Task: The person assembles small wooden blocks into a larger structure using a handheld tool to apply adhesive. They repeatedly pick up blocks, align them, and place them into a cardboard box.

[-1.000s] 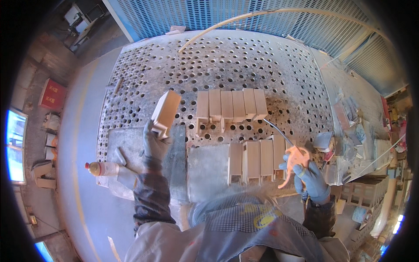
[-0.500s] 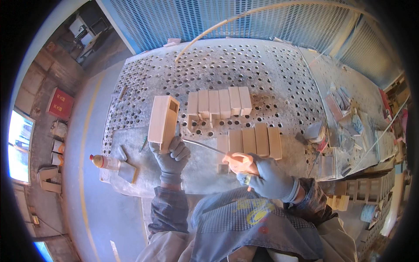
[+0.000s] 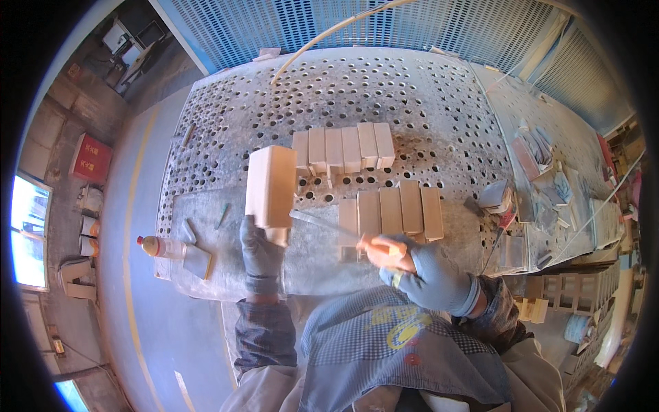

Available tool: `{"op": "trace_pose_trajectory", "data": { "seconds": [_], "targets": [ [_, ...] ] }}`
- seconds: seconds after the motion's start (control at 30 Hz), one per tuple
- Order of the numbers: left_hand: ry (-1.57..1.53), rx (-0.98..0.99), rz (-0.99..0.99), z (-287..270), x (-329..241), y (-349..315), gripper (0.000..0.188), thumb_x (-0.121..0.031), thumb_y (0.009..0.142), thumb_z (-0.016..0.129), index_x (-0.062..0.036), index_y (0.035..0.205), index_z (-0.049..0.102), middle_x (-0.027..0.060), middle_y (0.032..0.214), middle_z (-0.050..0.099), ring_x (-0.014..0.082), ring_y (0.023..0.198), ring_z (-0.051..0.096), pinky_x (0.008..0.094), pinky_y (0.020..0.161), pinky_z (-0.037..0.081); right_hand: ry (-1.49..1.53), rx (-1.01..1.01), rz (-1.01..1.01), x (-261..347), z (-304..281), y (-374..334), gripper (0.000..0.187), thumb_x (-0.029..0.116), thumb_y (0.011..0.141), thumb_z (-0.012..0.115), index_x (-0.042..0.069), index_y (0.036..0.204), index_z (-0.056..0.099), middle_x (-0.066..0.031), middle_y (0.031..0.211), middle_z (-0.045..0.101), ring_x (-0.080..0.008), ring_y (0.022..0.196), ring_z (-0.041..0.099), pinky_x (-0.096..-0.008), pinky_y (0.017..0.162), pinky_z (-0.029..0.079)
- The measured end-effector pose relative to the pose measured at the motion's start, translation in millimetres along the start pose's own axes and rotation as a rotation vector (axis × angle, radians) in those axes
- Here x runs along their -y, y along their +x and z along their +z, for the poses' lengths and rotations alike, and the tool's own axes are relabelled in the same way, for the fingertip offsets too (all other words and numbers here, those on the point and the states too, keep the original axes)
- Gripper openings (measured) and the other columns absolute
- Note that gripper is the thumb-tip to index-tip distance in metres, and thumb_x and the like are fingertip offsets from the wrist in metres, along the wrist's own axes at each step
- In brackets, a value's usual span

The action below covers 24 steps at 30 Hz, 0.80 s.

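My left hand (image 3: 261, 259), in a grey glove, holds a pale wooden box (image 3: 270, 187) by its lower end, raised above the table. Two of its long faces show, and its openings are turned out of sight. In my gloved right hand (image 3: 438, 278) is an orange air blow gun (image 3: 384, 251), fingers wrapped round its body. Its thin metal nozzle (image 3: 319, 221) points left and ends just beside the box's lower right edge. Beyond my hands stands a back row of similar wooden boxes (image 3: 351, 150), and a nearer row (image 3: 391, 211) lies by the blow gun.
The grey table (image 3: 226, 123) is full of round holes. At its left edge lie a bottle with a red cap (image 3: 163, 248) and a flat square pad (image 3: 198, 261). Sandpaper and scraps (image 3: 542, 172) pile up at right. Blue louvred panels (image 3: 329, 20) rise behind; a pale hose (image 3: 322, 34) arches there.
My left hand has turned the box, so its opening no longer shows, and shifted it slightly right. The blow gun has moved a little right, its nozzle now blurred.
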<state>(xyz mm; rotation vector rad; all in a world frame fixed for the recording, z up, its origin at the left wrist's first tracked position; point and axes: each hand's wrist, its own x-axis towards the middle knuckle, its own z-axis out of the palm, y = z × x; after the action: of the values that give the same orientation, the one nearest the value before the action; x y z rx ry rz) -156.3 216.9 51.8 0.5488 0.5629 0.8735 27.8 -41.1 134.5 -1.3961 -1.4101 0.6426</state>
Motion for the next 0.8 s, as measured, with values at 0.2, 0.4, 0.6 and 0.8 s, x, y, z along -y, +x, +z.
{"op": "trace_pose_trajectory", "data": {
  "seconds": [0.2, 0.4, 0.6, 0.8],
  "targets": [
    [1.349, 0.117, 0.426, -26, 17, -10, 0.066, -0.015, 0.086, 0.076, 0.0006, 0.144, 0.049, 0.0137, 0.135, 0.062, 0.0268, 0.111, 0.068, 0.0383, 0.093, 0.057, 0.071, 0.014, 0.121, -20, 0, 1, 0.048, -0.001, 0.095, 0.054, -0.005, 0.143, 0.046, -0.0181, 0.124, 0.067, -0.0223, 0.089, 0.069, -0.0318, 0.084, 0.059],
    [1.64, 0.145, 0.469, -57, 96, -21, 0.066, -0.022, 0.086, 0.076, -0.0025, 0.144, 0.051, 0.0184, 0.126, 0.064, 0.0347, 0.111, 0.067, 0.0434, 0.093, 0.055, 0.227, -0.276, 0.495, -23, -26, -13, 0.043, 0.011, 0.102, 0.058, -0.004, 0.141, 0.047, -0.0096, 0.104, 0.068, -0.0109, 0.081, 0.062, -0.0239, 0.069, 0.054],
    [1.574, 0.305, 0.325, -74, 105, 10, 0.073, -0.026, 0.087, 0.076, -0.0024, 0.149, 0.043, 0.0229, 0.128, 0.062, 0.0399, 0.112, 0.064, 0.0461, 0.095, 0.053, 0.307, -0.295, 0.781, -13, -31, -7, 0.04, 0.011, 0.101, 0.062, -0.004, 0.137, 0.052, -0.0076, 0.096, 0.07, -0.0123, 0.085, 0.065, -0.0264, 0.073, 0.054],
    [1.848, 0.08, 0.809, -62, 77, 136, 0.075, -0.024, 0.086, 0.076, -0.0052, 0.15, 0.04, 0.0236, 0.127, 0.063, 0.0386, 0.112, 0.065, 0.0463, 0.089, 0.053, 0.32, -0.331, 0.808, -16, -30, 9, 0.043, 0.01, 0.101, 0.062, -0.004, 0.14, 0.051, -0.0077, 0.105, 0.068, -0.0107, 0.088, 0.062, -0.0253, 0.071, 0.054]
  ]
}}
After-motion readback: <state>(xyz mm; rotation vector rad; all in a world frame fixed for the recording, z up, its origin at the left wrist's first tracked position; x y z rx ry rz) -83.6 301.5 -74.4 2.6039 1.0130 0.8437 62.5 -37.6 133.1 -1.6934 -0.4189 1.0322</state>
